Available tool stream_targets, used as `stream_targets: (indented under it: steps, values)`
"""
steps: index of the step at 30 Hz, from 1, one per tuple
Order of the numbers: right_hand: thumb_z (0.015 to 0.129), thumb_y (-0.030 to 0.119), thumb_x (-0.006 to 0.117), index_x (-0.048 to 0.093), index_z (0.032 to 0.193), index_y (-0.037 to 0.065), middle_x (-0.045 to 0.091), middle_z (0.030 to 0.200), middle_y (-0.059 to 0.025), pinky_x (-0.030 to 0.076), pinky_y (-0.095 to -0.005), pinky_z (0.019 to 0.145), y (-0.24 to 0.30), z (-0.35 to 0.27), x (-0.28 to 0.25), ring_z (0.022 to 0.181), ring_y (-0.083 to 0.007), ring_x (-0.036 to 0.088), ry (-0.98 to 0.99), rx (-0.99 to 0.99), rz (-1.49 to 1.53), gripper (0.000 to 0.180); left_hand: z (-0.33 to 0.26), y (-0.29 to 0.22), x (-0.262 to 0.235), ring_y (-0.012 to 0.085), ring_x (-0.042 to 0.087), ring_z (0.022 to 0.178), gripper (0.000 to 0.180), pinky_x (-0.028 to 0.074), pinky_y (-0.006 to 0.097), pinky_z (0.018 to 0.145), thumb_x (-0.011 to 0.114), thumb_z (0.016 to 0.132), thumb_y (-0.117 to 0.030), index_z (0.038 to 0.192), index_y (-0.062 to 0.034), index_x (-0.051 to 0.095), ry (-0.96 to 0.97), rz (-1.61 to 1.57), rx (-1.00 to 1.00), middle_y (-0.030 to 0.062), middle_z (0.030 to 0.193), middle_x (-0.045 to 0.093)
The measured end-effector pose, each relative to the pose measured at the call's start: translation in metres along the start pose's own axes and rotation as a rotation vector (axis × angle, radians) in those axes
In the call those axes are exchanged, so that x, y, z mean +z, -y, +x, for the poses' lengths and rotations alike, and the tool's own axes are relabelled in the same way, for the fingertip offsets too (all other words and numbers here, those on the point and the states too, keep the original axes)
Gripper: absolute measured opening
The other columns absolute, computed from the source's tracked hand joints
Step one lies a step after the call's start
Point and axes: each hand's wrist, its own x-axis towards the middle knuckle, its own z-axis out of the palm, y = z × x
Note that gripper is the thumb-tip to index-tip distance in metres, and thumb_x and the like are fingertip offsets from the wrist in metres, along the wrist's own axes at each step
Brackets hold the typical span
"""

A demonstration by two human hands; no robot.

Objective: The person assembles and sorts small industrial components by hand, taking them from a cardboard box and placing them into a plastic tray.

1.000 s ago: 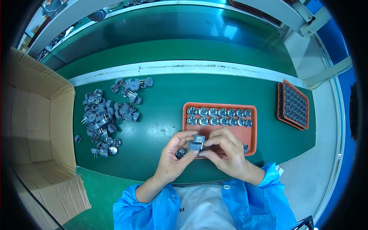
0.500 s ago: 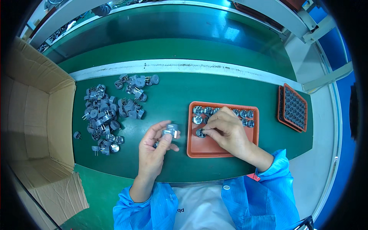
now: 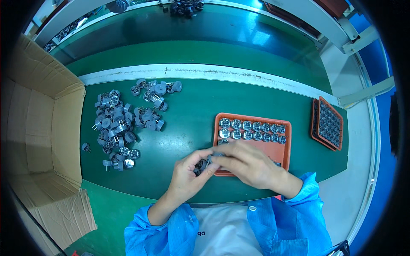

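My left hand [image 3: 190, 173] is closed round a few grey round pinned components [image 3: 200, 165], in front of the left edge of an orange tray [image 3: 217, 128]. My right hand [image 3: 252, 166] reaches across the tray, its fingertips meeting the parts at my left fingers. Motion blurs the right fingers, so their grip does not show. Two rows of round metal-faced components [image 3: 247, 125] stand in the tray, and one component [image 3: 223, 141] begins a third row at the left. Another small part [image 3: 277, 164] peeks out beside my right wrist.
A loose heap of grey components [image 3: 113, 123] lies on the green table [image 3: 179, 111] at the left, with a smaller cluster [image 3: 158, 89] behind it. An open cardboard box [image 3: 68, 132] stands at the left edge. Stacked filled trays [image 3: 329, 123] lie far right; a white rail [image 3: 205, 69] crosses behind.
My right hand has left the third-row component in the tray and come nearer me, to my left hand. My left hand has moved right, up to the tray. The view has shifted slightly.
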Motion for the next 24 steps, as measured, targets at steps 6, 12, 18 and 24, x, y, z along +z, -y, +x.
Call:
stream_targets:
  steps: [6,12,18,24]
  values:
    - [0.085,0.003,0.08,0.071,0.108,-0.003,0.069,0.12,-0.0158,0.061,-0.0407,0.081,0.002,-0.032,0.007,0.102,-0.0322,0.07,-0.027,0.114,0.012,0.026,0.005,-0.019,0.004,0.0155,0.075,0.094,0.029,0.058,0.03,0.082,0.081,0.093,-0.004,0.12,-0.0005,0.07,0.018,0.195,0.2,0.0104,0.107,0.079]
    - [0.087,0.001,0.078,0.073,0.101,0.0,0.074,0.111,-0.0135,0.058,-0.0413,0.088,-0.012,-0.052,0.003,0.101,-0.0311,0.069,-0.019,0.291,0.068,0.016,0.01,-0.019,0.004,0.0137,0.074,0.094,0.026,0.057,0.028,0.079,0.081,0.094,-0.005,0.118,-0.0013,0.072,0.053,0.229,0.22,0.0097,0.109,0.078]
    - [0.086,0.004,0.079,0.073,0.097,0.003,0.074,0.101,-0.0098,0.055,-0.0426,0.087,-0.014,-0.051,0.003,0.1,-0.0299,0.067,-0.15,0.299,-0.08,0.013,0.005,-0.007,0.008,0.0094,0.068,0.084,0.023,0.054,0.025,0.073,0.072,0.103,-0.009,0.125,-0.0013,0.07,0.048,-0.005,0.019,0.0065,0.111,0.077]
    - [0.078,0.009,0.083,0.07,0.085,0.005,0.062,0.084,-0.0058,0.04,-0.0408,0.072,-0.002,-0.043,0.007,0.084,-0.0248,0.06,-0.101,0.296,-0.344,0.015,0.011,-0.019,0.008,0.0109,0.06,0.085,0.035,0.047,0.025,0.063,0.054,0.113,-0.017,0.143,0.0002,0.056,0.089,-0.437,-0.213,0.0151,0.123,0.072]
